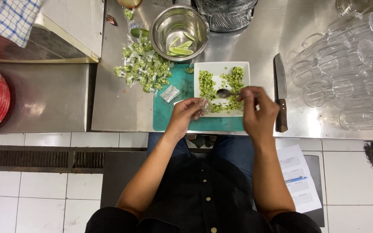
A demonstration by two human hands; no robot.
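The steel table (pixel 255 47) fills the upper part of the head view, its near edge running just above the person's lap. Clear glass mugs (pixel 350 64) lie in a cluster toward its right end. At the far edge sits a round steel bowl (pixel 162 30) with pale green wedge slices in its bottom. Against the near edge, about midway along, lies a teal cutting board (pixel 173 116), and on its right part rests a square white plate (pixel 214 69). The plate carries chopped green bits in two loose bands, bright yellow-green, fine and crumbly, with bare white between them. Left of the board a heap of small clear packets (pixel 143 67) filled with the same green bits spreads over the table, and one flat packet lies alone on the board. A knife (pixel 280 92) with a dark wooden handle lies just right of the plate, blade pointing to the far edge.

The right hand (pixel 259 112) is closed in a pinch around the handle of a metal spoon (pixel 224 92), whose bowl rests over the middle of the plate. The left hand (pixel 185 114), fingers curled, pinches a small clear plastic bag (pixel 204 105) at the plate's near left corner, touching its rim.
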